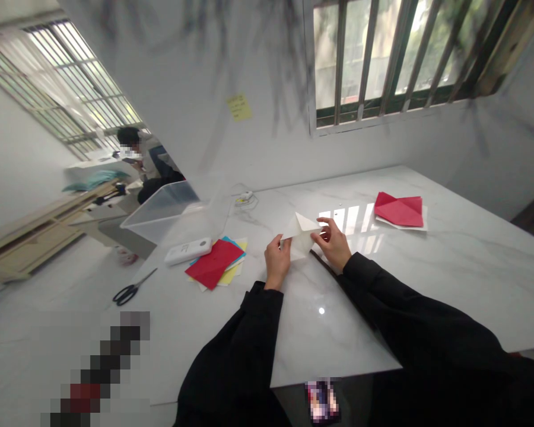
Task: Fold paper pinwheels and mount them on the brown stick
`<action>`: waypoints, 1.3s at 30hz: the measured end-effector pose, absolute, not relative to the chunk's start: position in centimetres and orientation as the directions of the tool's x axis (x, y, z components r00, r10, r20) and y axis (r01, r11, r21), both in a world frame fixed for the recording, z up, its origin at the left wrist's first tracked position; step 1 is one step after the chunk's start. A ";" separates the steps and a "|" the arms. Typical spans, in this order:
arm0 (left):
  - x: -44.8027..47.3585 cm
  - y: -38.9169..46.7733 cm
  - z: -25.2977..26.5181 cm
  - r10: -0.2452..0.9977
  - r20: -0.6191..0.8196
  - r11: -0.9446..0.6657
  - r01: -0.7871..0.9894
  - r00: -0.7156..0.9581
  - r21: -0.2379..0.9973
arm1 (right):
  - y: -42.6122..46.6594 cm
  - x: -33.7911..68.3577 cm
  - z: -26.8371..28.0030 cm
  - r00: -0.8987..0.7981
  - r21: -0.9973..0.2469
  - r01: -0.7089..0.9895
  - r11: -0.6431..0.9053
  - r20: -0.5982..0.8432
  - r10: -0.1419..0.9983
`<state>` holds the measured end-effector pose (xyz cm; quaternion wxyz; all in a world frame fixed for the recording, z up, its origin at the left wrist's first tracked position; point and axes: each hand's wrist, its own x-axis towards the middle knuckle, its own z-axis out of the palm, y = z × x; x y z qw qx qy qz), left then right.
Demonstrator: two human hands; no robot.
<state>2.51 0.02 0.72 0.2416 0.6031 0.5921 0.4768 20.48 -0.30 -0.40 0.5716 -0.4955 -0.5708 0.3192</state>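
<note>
A white sheet of paper [303, 242], partly folded with one pointed corner standing up, is held between my two hands above the marble-patterned table [302, 332]. My left hand [277, 261] pinches its left edge between thumb and fingers. On the other side, my right hand [333, 242] grips the right part of the paper, thumb below and fingers above. A little to the left lies a stack of coloured paper [215, 264], red on top with blue and yellow edges showing. Folded red paper [400, 210] rests on white paper at the right.
Scissors [133, 287] and a white device [187, 252] lie on the left. Behind them stands a clear plastic bin [167, 207]. A small cable [245, 198] is near the wall, which bears a yellow note [239, 108]. A person [145, 157] sits far left.
</note>
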 end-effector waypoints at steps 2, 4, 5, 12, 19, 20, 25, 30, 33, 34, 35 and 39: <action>2.7 -0.4 1.0 0.943 0.301 -0.185 0.528 -0.143 0.829 | -0.8 20.0 -0.2 0.122 -0.904 0.296 0.309 0.357 0.926; 2.9 -0.8 1.1 0.943 0.314 -0.208 0.542 -0.109 0.814 | -1.2 19.5 -0.1 0.122 -0.853 0.392 0.344 0.419 0.900; 3.1 -1.0 1.2 0.945 0.314 -0.221 0.534 -0.089 0.816 | -1.3 19.4 -0.1 0.134 -0.831 0.425 0.359 0.450 0.883; 3.0 -0.5 0.9 0.934 0.269 -0.133 0.469 -0.237 0.873 | -0.3 20.3 -0.3 0.257 -0.926 0.259 0.273 0.339 0.905; 1.7 0.8 0.6 0.921 0.158 -0.061 0.271 -0.355 0.961 | -0.1 21.0 0.5 0.255 -0.961 0.042 0.273 0.275 0.927; 1.6 0.8 0.6 0.923 0.145 -0.051 0.261 -0.355 0.964 | -0.2 21.0 0.6 0.228 -0.954 0.069 0.290 0.298 0.927; 1.6 0.6 0.8 0.939 0.128 -0.057 0.222 -0.319 0.973 | 0.1 20.9 -0.1 0.076 -0.942 0.139 0.304 0.317 0.946; 1.8 0.3 1.1 0.975 0.078 -0.047 0.147 -0.210 0.988 | 1.2 21.1 -1.4 0.095 -0.986 -0.057 0.160 0.154 0.984; 1.7 0.2 1.4 0.990 -0.023 0.026 0.019 -0.142 0.999 | 1.4 21.1 -1.3 0.067 -0.972 -0.225 0.073 0.060 0.996; 1.6 0.2 1.5 0.990 -0.057 0.054 -0.024 -0.126 0.998 | 1.3 21.1 -1.2 0.058 -0.961 -0.272 0.049 0.034 0.998; 1.5 0.2 1.6 0.989 -0.087 0.079 -0.066 -0.120 0.995 | 1.3 21.1 -1.1 0.047 -0.953 -0.302 0.033 0.019 0.999; 0.9 0.3 2.3 0.982 -0.182 0.168 -0.222 -0.046 0.960 | 1.0 21.3 -0.5 -0.010 -0.960 -0.263 0.092 0.098 0.995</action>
